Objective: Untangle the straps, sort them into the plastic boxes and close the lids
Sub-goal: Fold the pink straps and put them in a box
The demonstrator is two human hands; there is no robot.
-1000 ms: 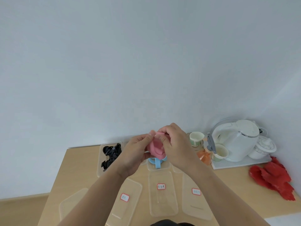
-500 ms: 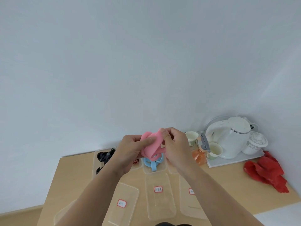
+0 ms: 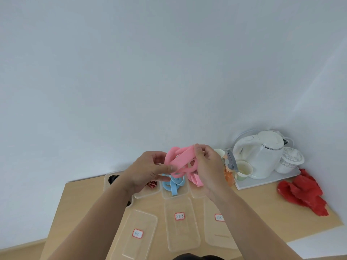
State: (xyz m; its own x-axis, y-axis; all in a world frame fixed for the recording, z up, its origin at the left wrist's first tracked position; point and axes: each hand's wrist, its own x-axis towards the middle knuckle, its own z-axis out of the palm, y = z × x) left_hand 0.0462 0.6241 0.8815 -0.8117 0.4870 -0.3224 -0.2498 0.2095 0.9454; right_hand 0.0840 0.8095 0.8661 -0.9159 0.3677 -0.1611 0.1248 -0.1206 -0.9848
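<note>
1. Lids (image 3: pixel 181 222): three clear lids with red-bordered labels lie flat on the table (image 3: pixel 262 209) nearest the person, none of them fitted.
2. Boxes (image 3: pixel 174 194): an open row stands just behind the lids. The middle one holds blue straps (image 3: pixel 173 183). A red-striped strap (image 3: pixel 151 184) lies in the box to its left. The right-hand box is largely hidden by the right wrist.
3. Pink straps (image 3: pixel 183 158): held in the air above the boxes, between both hands. The left hand (image 3: pixel 148 171) pinches the lower end of a flat band between thumb and curled fingers. The right hand (image 3: pixel 208 166) grips the upper end, with further loops bunched against its palm. A pink tail hangs down towards the right-hand box.
4. Change: a second ago the pink material was a tight wad pressed between hands that were close together. Now the hands are apart and one band is drawn out straight, with open loops visible. The knot is judged to be loosening, but no pink strap is yet separated or boxed.
5. Background: a white kettle (image 3: pixel 261 152) with cups on a tray (image 3: pixel 262 182), and a red cloth (image 3: pixel 302 196) at the far right of the table.
</note>
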